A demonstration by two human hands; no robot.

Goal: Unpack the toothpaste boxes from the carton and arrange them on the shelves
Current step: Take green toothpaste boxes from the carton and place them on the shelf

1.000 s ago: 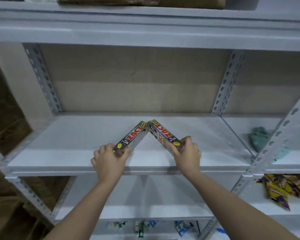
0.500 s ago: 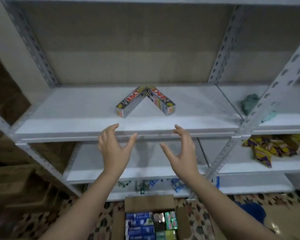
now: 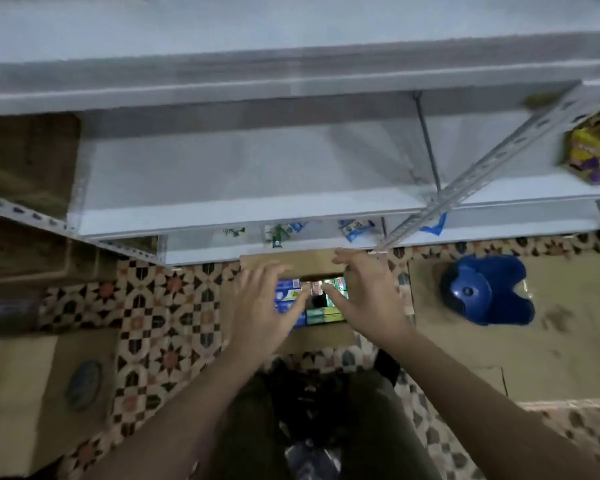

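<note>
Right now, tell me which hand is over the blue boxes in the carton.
The left hand: it covers the blue boxes; the right hand is over the green ones.

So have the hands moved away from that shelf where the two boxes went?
Yes. Both the left hand and right hand have dropped below the shelves and now hover, open, over the carton.

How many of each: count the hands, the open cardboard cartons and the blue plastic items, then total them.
Bare hands: 2, the left hand and the right hand
Open brown cardboard carton: 1
Rounded blue plastic object on the floor: 1
Total: 4
</note>
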